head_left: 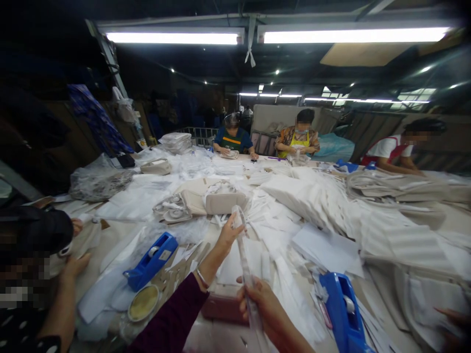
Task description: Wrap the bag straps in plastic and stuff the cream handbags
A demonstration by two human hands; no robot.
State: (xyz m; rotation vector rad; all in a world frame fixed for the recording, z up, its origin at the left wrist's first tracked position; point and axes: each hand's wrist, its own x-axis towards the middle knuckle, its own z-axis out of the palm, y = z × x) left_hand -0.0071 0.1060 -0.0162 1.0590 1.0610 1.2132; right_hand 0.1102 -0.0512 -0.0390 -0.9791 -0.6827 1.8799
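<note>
Stretched between my hands is a long translucent plastic strip, running from its far end down to the bottom edge of the view. My left hand grips it close to the far end. Lower down, my right hand pinches the same strip between thumb and fingers. Under it lie white sheets and a dark reddish flat block. Just beyond my left hand sits a beige bag with pale stuffing showing at its top.
Blue tape dispensers stand at left and right. A round tub of yellowish paste is near the left one. Stacked white sheets cover the right side. Co-workers sit across the table, and others' hands show at both sides.
</note>
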